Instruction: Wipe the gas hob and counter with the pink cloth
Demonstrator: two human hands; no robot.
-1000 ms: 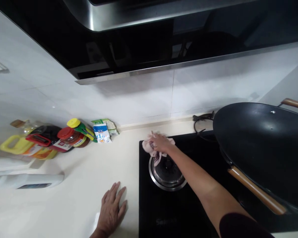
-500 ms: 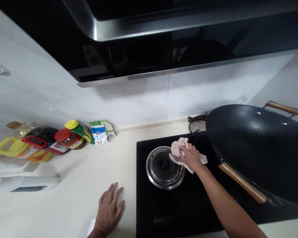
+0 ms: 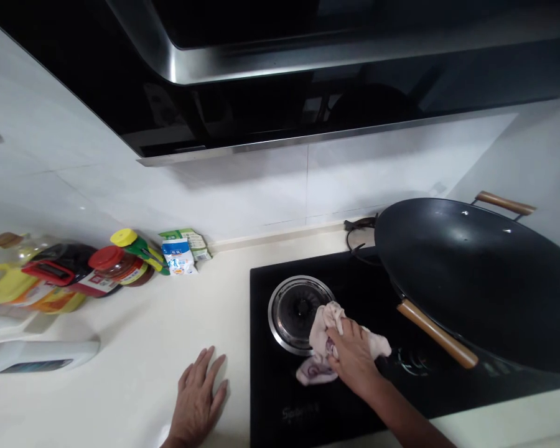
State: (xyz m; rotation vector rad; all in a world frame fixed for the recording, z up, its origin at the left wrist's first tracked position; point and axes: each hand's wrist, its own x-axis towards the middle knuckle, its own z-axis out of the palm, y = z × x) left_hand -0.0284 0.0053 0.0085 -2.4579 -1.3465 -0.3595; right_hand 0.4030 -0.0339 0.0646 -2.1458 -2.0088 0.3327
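Mostly, watch the cloth (image 3: 324, 326), because its loose ends look like the likeliest trouble. Your right grip (image 3: 352, 354) is closed around its middle, and it lies bunched over the black cooktop (image 3: 270, 382), overlapping the near right rim of the round burner (image 3: 298, 311) in this view. One flap trails toward the front left; a hard pull could snag fabric on the burner and shift its parts. The other end reaches near a round, glinting fitting (image 3: 413, 361) that may be a control, so a careless sweep might catch it. You cannot tell from here whether the burner is warm; if it is, heat could come through the fabric.

Mind the wok (image 3: 471, 267) too: its wooden handle (image 3: 438, 333) juts out to the right of your knuckles, and a wide swing could knock it and rock the pan, whose support is mostly hidden. Your left grip (image 3: 198, 398) rests flat on the table (image 3: 224, 289), fingers spread, holding nothing; a damp surface could let it slip.
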